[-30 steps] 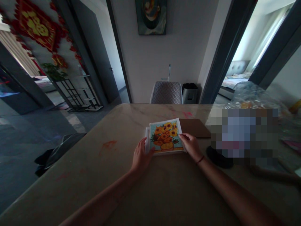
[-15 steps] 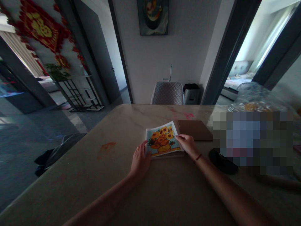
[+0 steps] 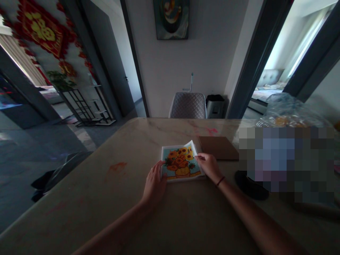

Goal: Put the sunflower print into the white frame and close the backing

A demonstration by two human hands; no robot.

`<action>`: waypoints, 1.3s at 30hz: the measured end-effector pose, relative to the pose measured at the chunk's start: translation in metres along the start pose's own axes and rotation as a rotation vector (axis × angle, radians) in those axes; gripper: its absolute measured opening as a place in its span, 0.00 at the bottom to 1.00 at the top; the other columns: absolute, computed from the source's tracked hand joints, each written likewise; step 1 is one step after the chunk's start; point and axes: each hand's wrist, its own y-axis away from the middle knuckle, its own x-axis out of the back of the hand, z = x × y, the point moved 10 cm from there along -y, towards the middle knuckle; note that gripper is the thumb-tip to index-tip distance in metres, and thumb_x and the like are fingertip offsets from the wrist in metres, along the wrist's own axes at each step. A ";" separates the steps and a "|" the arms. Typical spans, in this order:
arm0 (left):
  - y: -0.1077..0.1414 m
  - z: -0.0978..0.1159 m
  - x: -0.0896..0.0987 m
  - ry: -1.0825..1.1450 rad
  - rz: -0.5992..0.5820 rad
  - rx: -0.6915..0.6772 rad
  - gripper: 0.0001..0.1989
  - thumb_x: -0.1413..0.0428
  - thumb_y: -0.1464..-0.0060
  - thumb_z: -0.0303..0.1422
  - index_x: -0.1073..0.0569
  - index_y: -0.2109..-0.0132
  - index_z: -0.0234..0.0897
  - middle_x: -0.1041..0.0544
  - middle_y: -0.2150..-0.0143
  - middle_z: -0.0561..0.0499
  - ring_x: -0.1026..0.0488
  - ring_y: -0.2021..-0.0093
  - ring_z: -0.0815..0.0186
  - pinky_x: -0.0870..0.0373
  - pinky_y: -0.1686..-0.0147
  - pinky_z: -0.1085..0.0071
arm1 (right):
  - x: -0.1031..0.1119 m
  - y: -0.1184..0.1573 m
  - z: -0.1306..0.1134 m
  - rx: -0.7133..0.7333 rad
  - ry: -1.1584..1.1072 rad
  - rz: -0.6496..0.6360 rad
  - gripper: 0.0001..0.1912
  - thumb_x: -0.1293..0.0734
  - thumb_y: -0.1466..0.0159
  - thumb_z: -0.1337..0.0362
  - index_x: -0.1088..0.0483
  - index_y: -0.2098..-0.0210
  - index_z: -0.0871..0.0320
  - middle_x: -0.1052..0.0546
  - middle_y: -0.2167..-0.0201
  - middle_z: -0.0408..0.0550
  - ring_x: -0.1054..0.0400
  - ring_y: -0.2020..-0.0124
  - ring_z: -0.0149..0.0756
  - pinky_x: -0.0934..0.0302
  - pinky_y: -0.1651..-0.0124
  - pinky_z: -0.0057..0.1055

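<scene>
A sheet with a sunflower picture [image 3: 182, 163] lies on a thin pale stack on the table, its upper right corner curling up. My right hand [image 3: 209, 166] pinches the sheet's right edge between thumb and fingers. At the left edge of the stack rests my left hand [image 3: 154, 182], its thumb at the lower left corner and its fingers along the side, apart from the thumb. A flat brown board [image 3: 219, 148] lies just behind and to the right of the sheet.
The marbled table [image 3: 111, 198] carries a black object [image 3: 251, 186] right of my right forearm. Behind a blurred patch at the right, a clear plastic bag [image 3: 289, 108] shows. A grey quilted chair [image 3: 188, 105] stands beyond the far edge.
The sheet's right side has come down flatter, while its upper right corner now bends up. Both hands remain on the sheet's sides; the view has shifted slightly.
</scene>
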 end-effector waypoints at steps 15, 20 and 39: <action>-0.002 0.003 0.003 -0.007 0.023 -0.018 0.17 0.53 0.50 0.27 0.34 0.51 0.36 0.32 0.46 0.43 0.36 0.45 0.59 0.42 0.46 0.57 | -0.005 0.015 -0.041 0.287 0.635 -0.002 0.10 0.40 0.41 0.66 0.29 0.63 0.58 0.28 0.65 0.52 0.35 0.62 0.37 0.44 0.63 0.28; -0.003 0.004 0.004 -0.027 0.023 -0.010 0.16 0.52 0.50 0.28 0.31 0.53 0.37 0.33 0.45 0.44 0.34 0.47 0.58 0.40 0.46 0.57 | -0.010 0.012 -0.035 0.295 0.601 -0.021 0.13 0.39 0.42 0.67 0.29 0.59 0.58 0.28 0.61 0.53 0.36 0.58 0.38 0.44 0.55 0.32; -0.001 0.009 0.000 -0.190 -0.063 -0.037 0.16 0.54 0.46 0.32 0.31 0.53 0.36 0.35 0.43 0.42 0.37 0.44 0.56 0.41 0.46 0.56 | 0.048 -0.002 0.011 0.139 0.822 0.242 0.24 0.42 0.48 0.73 0.37 0.51 0.69 0.38 0.45 0.66 0.50 0.42 0.52 0.59 0.42 0.49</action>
